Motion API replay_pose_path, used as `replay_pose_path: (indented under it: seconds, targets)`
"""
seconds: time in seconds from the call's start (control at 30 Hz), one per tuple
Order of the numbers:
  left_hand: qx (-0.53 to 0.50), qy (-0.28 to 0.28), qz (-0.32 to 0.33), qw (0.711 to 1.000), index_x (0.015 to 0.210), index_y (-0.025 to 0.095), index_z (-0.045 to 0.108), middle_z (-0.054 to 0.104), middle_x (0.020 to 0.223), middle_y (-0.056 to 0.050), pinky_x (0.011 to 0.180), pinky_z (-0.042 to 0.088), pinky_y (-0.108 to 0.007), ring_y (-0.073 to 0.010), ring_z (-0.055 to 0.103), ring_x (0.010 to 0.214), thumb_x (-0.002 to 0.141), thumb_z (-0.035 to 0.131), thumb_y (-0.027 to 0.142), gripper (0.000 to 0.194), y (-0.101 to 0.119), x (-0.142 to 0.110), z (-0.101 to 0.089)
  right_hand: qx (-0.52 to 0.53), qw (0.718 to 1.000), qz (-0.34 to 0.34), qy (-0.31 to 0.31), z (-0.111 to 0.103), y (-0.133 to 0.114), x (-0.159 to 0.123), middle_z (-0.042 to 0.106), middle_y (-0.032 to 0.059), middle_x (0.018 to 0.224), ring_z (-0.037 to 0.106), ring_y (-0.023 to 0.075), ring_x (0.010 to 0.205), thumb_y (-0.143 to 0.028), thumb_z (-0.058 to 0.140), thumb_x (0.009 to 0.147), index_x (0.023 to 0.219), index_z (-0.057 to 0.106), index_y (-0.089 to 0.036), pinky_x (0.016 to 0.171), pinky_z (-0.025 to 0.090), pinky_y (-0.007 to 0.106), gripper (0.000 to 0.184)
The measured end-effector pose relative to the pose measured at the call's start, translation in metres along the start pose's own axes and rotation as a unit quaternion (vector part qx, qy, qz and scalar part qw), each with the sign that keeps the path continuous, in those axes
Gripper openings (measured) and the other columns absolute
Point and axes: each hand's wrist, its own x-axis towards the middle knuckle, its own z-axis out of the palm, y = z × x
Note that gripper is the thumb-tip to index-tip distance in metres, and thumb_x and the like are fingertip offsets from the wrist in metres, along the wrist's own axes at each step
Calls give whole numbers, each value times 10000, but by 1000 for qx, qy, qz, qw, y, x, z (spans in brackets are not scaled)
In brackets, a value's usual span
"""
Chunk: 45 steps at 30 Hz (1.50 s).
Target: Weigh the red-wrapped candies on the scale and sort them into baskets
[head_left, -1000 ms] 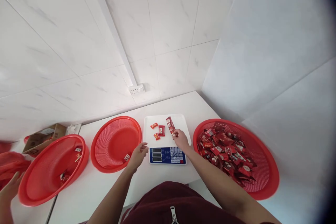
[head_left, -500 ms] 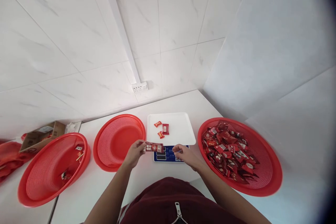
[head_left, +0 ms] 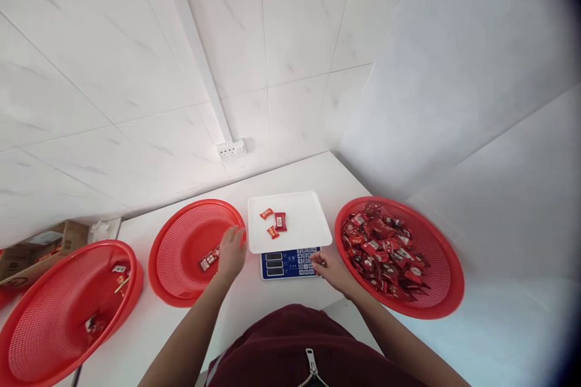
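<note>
My left hand [head_left: 232, 252] is over the right rim of the middle red basket [head_left: 170, 242], its fingers stretched out and holding nothing. Beside it, a red-and-white snack packet [head_left: 209, 258] lies inside that basket, partly behind the hand. My right hand [head_left: 333, 271] hovers by the keypad of a blue-faced weighing scale [head_left: 290, 265]. Its fingers are loosely curled with the tips apart, and I see nothing in them. On the scale's white tray [head_left: 308, 217] lie a dark red wrapped packet [head_left: 280, 221] and two small orange-red wrapped sweets [head_left: 267, 213].
A red basket [head_left: 447, 260] at right holds a heap of red snack packets [head_left: 385, 254]. Another red basket [head_left: 49, 314] at far left has a few wrapped pieces. Behind it stands a cardboard box [head_left: 75, 237]. A wall socket [head_left: 231, 149] is above the white table [head_left: 295, 178].
My left hand has moved left from in front of the scale and let go of the snack packet, which now lies in the middle basket. My right hand stays near the keypad.
</note>
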Motion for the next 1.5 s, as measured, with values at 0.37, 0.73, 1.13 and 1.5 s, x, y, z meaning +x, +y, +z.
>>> replay_pose_path:
  seconds: [0.37,0.73,1.13,1.5]
  targets:
    - [20,-160,93,983,954,192,595,592,1047,-85,907,411,-329,-209,527,1068,819,443,88,228,59,68,51,-53,998,5,39,-7,36,-33,590,8,755,543,152,615,-341,501,691,890,605,-196,624,438,298,267]
    - [-7,-126,-102,987,1139,158,519,548,1157,-78,785,497,-372,-174,577,922,861,527,364,346,53,125,43,-84,994,44,58,-6,50,-55,618,13,809,559,163,644,-375,471,704,933,593,-222,677,447,305,301]
    - [-48,-152,-68,985,1069,199,455,509,1154,-124,713,450,-308,-216,607,924,841,516,300,257,97,102,70,-130,990,51,18,1,43,-58,632,17,851,580,152,667,-318,451,734,958,577,-217,686,445,283,277]
    - [-254,-171,-94,947,859,196,496,603,797,-22,526,437,-221,-96,553,580,836,491,281,88,86,74,53,-91,995,44,-15,15,41,-58,631,13,824,578,146,635,-272,483,740,945,611,-222,639,454,275,246]
